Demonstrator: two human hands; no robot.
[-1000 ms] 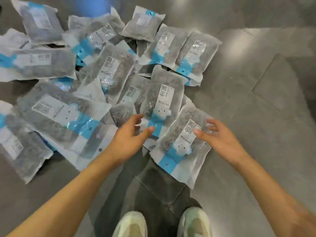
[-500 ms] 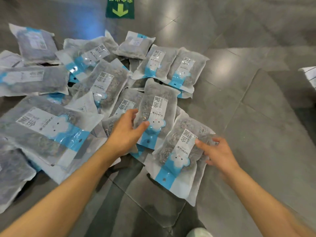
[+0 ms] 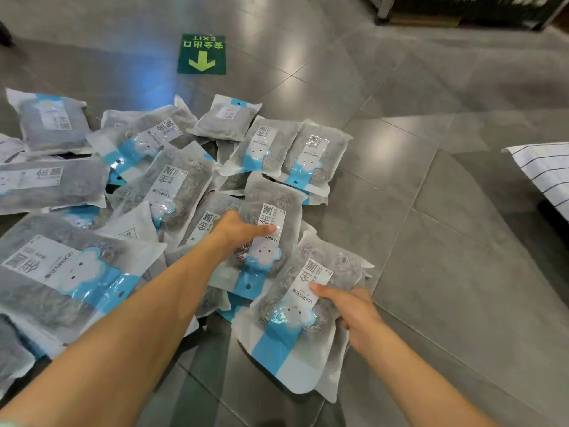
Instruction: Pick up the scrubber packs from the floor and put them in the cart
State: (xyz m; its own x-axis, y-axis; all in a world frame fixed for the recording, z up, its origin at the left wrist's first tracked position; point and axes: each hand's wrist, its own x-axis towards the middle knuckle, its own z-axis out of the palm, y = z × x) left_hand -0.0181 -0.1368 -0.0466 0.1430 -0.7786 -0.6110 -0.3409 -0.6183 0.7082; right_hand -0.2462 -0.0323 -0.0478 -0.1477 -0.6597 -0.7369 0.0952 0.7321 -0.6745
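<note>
Several clear scrubber packs with blue and white labels lie heaped on the grey tiled floor (image 3: 431, 87), spread from the left edge to the middle. My left hand (image 3: 237, 231) grips the left side of one pack (image 3: 271, 211) in the middle of the heap, thumb across its label. My right hand (image 3: 354, 309) pinches the right edge of the nearest pack (image 3: 295, 328), thumb on its white label and fingers under it. No cart is in view.
A green exit arrow sticker (image 3: 201, 53) is stuck to the floor beyond the heap. A white striped object (image 3: 545, 171) pokes in at the right edge. A dark shelf base (image 3: 462, 10) stands at the top right. Bare tiles lie right of the packs.
The view has lifted, showing more floor ahead. My left hand slid up onto the middle pack and closed on it. My right hand took hold of the nearest pack's edge.
</note>
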